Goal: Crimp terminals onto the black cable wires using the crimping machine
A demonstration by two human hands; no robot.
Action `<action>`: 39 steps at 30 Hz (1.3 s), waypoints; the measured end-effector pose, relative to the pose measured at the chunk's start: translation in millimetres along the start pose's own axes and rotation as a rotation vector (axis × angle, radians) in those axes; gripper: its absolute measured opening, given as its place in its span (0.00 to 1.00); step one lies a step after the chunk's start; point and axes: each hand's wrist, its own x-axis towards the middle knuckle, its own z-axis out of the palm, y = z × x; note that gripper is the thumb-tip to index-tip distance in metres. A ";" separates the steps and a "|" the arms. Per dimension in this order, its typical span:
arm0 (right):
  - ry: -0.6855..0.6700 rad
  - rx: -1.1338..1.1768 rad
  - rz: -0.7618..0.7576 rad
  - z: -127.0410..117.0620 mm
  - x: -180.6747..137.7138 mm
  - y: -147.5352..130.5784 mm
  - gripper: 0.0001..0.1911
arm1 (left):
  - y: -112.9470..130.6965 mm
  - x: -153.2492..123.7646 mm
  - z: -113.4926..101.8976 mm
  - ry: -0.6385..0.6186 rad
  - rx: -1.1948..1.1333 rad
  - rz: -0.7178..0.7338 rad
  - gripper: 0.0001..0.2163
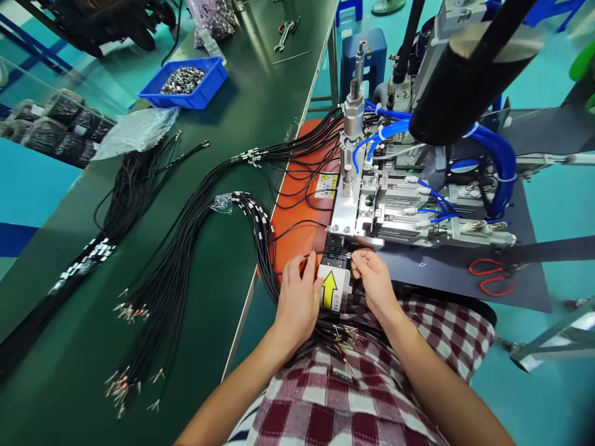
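My left hand (297,297) rests at the front of a small press machine (372,204), fingers curled and pinching a thin black cable (297,224) near the machine's slot. My right hand (372,275) is closed in a pinch at the same slot, holding the cable's small metal end. Between the hands sits a white plate with a yellow arrow (331,289). A bunch of black cables with coloured stripped ends (341,337) lies across my lap.
Bundles of black cables (186,266) spread over the green bench (223,279). A blue bin of metal parts (186,83) and a clear bag (134,130) sit further back. Red scissors (493,277) lie right of the machine. Blue air hoses (493,155) loop above.
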 end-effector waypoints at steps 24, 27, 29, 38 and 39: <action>0.176 0.049 0.147 -46.5 -28.8 5.9 0.17 | -31.4 60.0 -8.2 -0.018 0.033 0.286 0.20; 0.163 0.039 0.141 -44.9 -32.3 3.4 0.17 | -35.2 97.1 -10.7 -0.015 -0.019 0.383 0.19; 0.164 0.037 0.139 -45.8 -37.1 -0.2 0.17 | -37.0 109.5 -20.1 -0.055 -0.052 0.445 0.18; 0.131 -0.112 0.124 -57.6 -67.9 -18.4 0.13 | -44.5 20.1 -79.9 -0.621 0.165 0.746 0.08; 0.104 -0.135 0.125 -55.4 -68.1 -19.1 0.12 | -45.8 16.3 -80.4 -0.632 0.203 0.725 0.07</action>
